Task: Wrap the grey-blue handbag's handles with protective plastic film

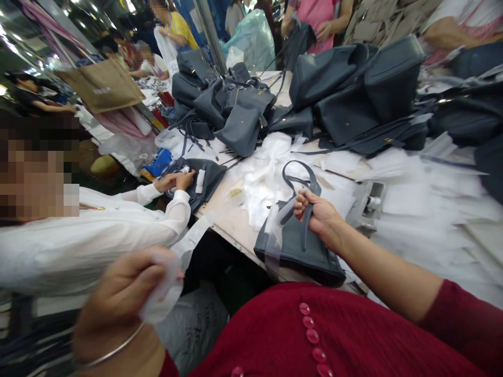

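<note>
My left hand (126, 285), with a thin bangle at its wrist, is closed on a translucent white wrapping strip (165, 293), which hangs off to the lower left of the table edge. A dark blue-grey handbag (301, 243) lies at the table's near edge. Above it, my right hand (320, 212) is closed round the bag's strap (308, 230); a loop of the strap rises behind my fingers. Another clear strip (275, 241) drapes over the bag's left side and reaches up toward my right hand.
Many similar bags (243, 125) are heaped across the far side of the table. White wrapping sheets (424, 225) cover its right side, near a metal tape dispenser (369, 204). At left, a co-worker in a white sleeve (168, 217) handles another bag (210, 180). Other people stand beyond.
</note>
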`<action>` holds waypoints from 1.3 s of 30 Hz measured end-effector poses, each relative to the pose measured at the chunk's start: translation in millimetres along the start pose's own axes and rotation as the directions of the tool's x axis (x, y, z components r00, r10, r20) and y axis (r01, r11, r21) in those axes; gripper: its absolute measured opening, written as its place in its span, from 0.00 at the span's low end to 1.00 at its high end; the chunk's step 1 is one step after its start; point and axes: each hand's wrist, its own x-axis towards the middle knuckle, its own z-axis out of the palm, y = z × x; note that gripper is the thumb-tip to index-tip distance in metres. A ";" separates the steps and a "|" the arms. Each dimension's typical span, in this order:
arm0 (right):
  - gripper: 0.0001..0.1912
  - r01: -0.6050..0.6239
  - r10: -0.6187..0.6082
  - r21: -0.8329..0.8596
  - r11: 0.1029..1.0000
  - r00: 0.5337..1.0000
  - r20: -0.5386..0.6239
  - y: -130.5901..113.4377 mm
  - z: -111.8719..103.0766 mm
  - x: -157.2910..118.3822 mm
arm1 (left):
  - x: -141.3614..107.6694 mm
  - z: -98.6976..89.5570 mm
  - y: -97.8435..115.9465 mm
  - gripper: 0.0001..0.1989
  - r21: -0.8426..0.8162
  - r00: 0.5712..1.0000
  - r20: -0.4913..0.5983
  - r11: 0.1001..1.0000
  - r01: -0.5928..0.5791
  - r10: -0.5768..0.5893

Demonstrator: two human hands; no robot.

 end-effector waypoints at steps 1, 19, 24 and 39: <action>0.12 0.004 -0.004 0.001 1.000 1.000 0.011 -0.6 1.9 0.0 | 10.4 23.0 0.5 0.15 0.105 0.975 0.215 0.994 0.029 -0.051; 0.11 0.138 -0.164 0.198 0.970 0.979 0.122 -29.0 22.5 -3.2 | 64.5 217.3 -41.2 0.20 -0.255 0.805 0.443 0.805 0.535 -0.395; 0.11 0.141 -0.177 0.222 0.965 0.972 0.153 -27.5 25.3 -0.9 | 64.9 220.3 -39.5 0.19 -0.229 0.812 0.438 0.826 0.515 -0.385; 0.07 0.147 -0.193 0.227 0.963 0.961 0.200 -7.9 18.0 3.2 | 67.3 233.2 -45.0 0.28 -0.525 0.704 0.606 0.479 0.703 -0.370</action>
